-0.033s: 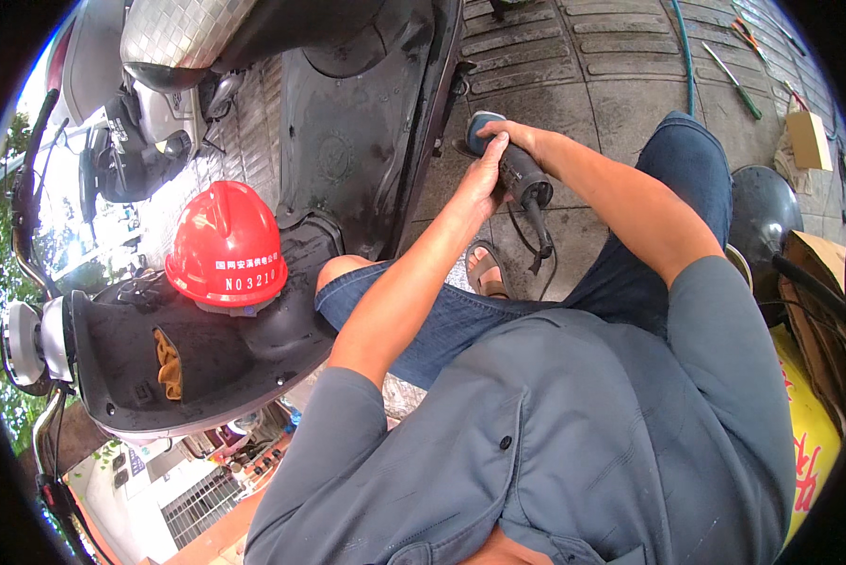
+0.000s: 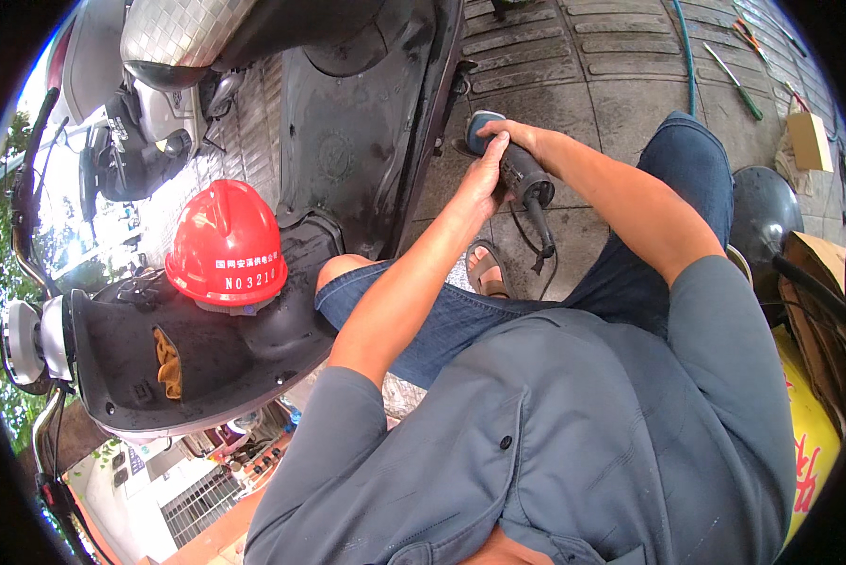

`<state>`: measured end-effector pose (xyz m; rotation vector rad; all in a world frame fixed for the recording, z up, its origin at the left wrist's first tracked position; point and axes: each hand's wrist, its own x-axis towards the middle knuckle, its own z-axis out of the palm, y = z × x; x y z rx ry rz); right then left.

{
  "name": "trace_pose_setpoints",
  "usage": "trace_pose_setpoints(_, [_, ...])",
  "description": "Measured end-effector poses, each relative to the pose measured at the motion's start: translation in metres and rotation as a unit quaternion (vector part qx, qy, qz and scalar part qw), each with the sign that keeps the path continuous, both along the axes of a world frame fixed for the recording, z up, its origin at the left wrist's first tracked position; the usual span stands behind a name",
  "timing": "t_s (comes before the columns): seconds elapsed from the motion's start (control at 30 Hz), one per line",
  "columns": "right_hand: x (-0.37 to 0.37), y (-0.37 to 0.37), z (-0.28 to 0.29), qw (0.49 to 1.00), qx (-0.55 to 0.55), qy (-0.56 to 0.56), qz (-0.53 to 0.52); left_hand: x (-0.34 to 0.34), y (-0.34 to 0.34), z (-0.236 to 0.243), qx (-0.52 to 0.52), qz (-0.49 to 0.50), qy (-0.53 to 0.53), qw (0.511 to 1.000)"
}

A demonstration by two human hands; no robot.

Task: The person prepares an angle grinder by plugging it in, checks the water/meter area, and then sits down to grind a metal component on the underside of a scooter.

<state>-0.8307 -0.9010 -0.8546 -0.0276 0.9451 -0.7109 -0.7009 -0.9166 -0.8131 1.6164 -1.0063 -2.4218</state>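
Note:
A dark cylindrical power tool, apparently an angle grinder, with a blue-grey head and a cord hanging from its rear, is held out between my knees above the pavement. My left hand is closed round its near side, thumb pointing up along the body. My right hand grips it by the head end, fingers wrapped over it, partly hidden. The cord dangles near my sandalled foot.
To the left, a scooter's black floorboard and front panel carry a red hard hat and an orange-brown glove or cloth. Hand tools, a hose, a cardboard box and a dark rounded object lie at right.

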Motion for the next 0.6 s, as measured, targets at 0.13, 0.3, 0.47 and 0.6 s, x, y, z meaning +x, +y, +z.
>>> trace_pose_setpoints(0.13, [0.006, -0.002, 0.018, 1.0, 0.004, 0.005, 0.018, 0.008, -0.003, 0.006, -0.019, 0.027, -0.016, 0.999])
trace_pose_setpoints(0.3, [0.007, -0.013, 0.009, 0.998, -0.016, -0.027, 0.045, 0.012, -0.01, 0.002, -0.013, 0.033, 0.012, 0.999])
trace_pose_setpoints(0.47, [0.02, -0.015, 0.015, 0.999, -0.033, -0.023, 0.013, 0.021, -0.013, 0.0, -0.006, 0.066, 0.004, 0.998])
trace_pose_setpoints(0.6, [0.024, -0.016, 0.005, 0.999, -0.026, -0.03, -0.009, 0.022, -0.017, -0.001, -0.014, 0.056, 0.0, 0.998])
